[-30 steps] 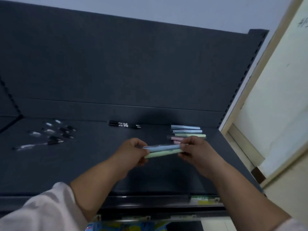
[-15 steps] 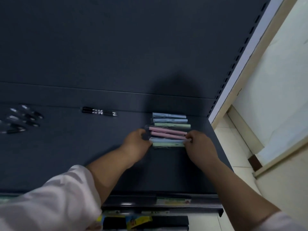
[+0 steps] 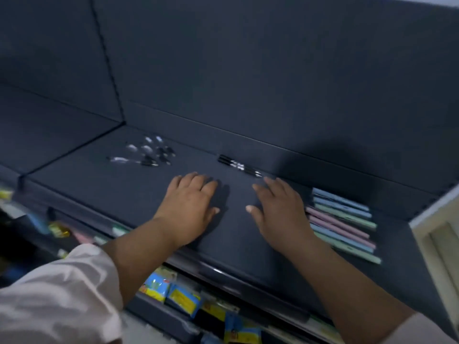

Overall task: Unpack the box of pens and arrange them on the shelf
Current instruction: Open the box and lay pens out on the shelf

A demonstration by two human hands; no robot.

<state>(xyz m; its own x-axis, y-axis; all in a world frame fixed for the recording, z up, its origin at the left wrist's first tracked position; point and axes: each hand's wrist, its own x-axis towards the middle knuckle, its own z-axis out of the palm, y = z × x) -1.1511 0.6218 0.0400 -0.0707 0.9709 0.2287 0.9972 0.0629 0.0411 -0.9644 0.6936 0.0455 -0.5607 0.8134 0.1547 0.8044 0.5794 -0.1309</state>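
Note:
A row of several pastel pens [image 3: 344, 223], blue, green and pink, lies side by side at the right end of the dark shelf [image 3: 124, 192]. My right hand [image 3: 278, 212] hovers flat just left of that row, fingers spread, holding nothing. My left hand [image 3: 190, 203] is flat over the shelf's middle, also empty. Black pens [image 3: 238, 166] lie near the back wall beyond my hands. A loose cluster of clear and black pens [image 3: 146, 152] lies further left.
The dark back panel [image 3: 248, 70] rises behind the shelf. Below the front edge hang colourful packets [image 3: 173, 292] on a lower level. A pale wall or door frame [image 3: 437, 234] borders the shelf on the right.
Both hands let go of the blue and green pens, which now lie at the front of the pastel row. The hands moved left and opened flat. The view swung right.

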